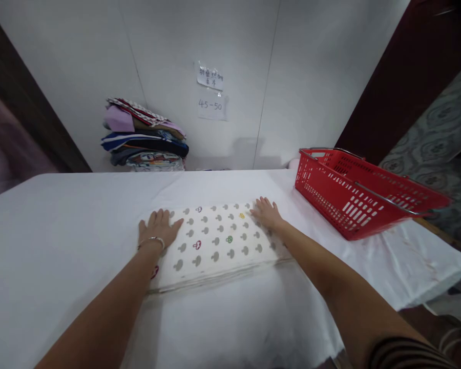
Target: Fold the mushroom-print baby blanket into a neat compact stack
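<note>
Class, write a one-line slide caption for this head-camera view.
Both hands, left and right, press flat on a folded mushroom-print cloth beside a red basket.

A white-covered table (61,215) runs to a pale panelled far wall (80,61) bearing two taped paper notes (211,92). Dark wooden panels (399,77) flank it left and right. Patterned grey floor (445,128) shows at far right. Light is even and soft.

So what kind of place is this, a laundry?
Probably a laundry or clothes-folding station. Both hands, left hand and right hand, press flat on a folded mushroom-print cloth on a white-covered table, with a stack of folded clothes behind and a red basket alongside.
</note>
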`<state>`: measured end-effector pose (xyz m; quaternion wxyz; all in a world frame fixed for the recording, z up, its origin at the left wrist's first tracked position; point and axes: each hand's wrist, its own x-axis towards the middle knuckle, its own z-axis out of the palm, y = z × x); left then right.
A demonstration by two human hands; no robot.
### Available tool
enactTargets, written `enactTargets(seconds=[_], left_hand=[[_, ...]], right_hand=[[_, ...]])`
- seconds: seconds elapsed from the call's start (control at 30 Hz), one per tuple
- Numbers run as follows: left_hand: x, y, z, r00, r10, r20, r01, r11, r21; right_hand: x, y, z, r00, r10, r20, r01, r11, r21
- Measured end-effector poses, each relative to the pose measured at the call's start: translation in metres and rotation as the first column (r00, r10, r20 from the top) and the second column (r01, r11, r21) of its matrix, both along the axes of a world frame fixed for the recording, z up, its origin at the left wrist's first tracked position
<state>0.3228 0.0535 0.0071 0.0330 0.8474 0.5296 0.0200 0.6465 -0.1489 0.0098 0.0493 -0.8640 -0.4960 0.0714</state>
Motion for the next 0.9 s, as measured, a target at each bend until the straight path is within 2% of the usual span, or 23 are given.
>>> enactTargets(seconds=[0.17, 0.27, 0.33, 0.43, 0.5, 0.57, 0.7, 0.8, 0.9], left_hand=[[0.000, -0.002, 0.001, 1.000, 0.005, -0.012, -0.005, 1.000, -0.012], [-0.001, -0.002, 0.003, 1.000, 0.001, -0.017, -0.002, 0.999, -0.032], [-0.001, -0.001, 0.007, 1.000, -0.010, -0.015, 0.009, 0.999, -0.036], [-0.002, -0.004, 0.017, 1.000, -0.012, 0.017, 0.013, 0.998, -0.064], [-0.006, -0.013, 0.024, 0.998, -0.029, 0.051, 0.031, 0.998, -0.050], [-0.012, -0.031, 0.026, 0.994, -0.100, 0.053, 0.100, 0.995, -0.001], [-0.030, -0.073, 0.013, 0.965, -0.260, -0.029, 0.259, 0.966, -0.024], [-0.037, -0.089, 0.007, 0.960, -0.276, -0.041, 0.273, 0.960, -0.060], [-0.038, -0.095, 0.012, 0.970, -0.243, -0.013, 0.241, 0.966, -0.090]], right_hand=[[0.007, -0.014, -0.008, 0.999, -0.037, -0.027, 0.037, 0.999, -0.015], [0.007, -0.014, -0.004, 0.998, -0.024, -0.057, 0.024, 1.000, -0.013], [0.005, -0.019, 0.000, 0.997, -0.010, -0.075, 0.011, 1.000, 0.014], [0.000, -0.043, -0.001, 0.997, -0.012, -0.075, 0.016, 0.998, 0.053], [-0.004, -0.065, -0.007, 0.996, -0.021, -0.082, 0.025, 0.998, 0.050], [-0.007, -0.083, -0.014, 0.994, -0.021, -0.103, 0.026, 0.998, 0.051], [-0.010, -0.096, -0.018, 0.992, -0.019, -0.124, 0.029, 0.997, 0.074], [-0.011, -0.093, -0.012, 0.991, -0.012, -0.134, 0.023, 0.996, 0.081], [-0.013, -0.097, -0.005, 0.973, -0.033, -0.229, 0.071, 0.984, 0.161]])
